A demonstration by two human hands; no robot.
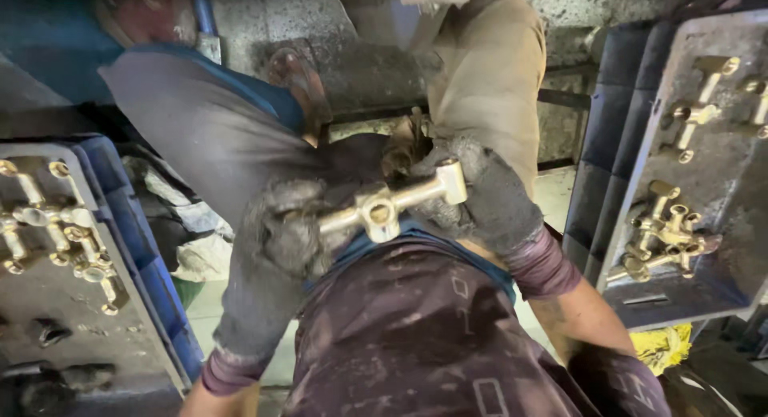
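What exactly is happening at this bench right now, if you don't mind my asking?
A person in dirty work gloves holds a brass tap body in both hands over their lap. The left hand grips one arm of the casting, and the right hand grips the other arm. On the left, a grey tray holds more brass fittings, and on the right another tray holds a further brass batch. Another person's sandalled foot rests just ahead.

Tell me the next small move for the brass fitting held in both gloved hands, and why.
Probably turn the brass fitting a little between the left hand and right hand. Both gloves grip its opposite arms over the lap, its round centre port faces the camera, and the other sides are hidden. Trays of similar fittings sit to either side.
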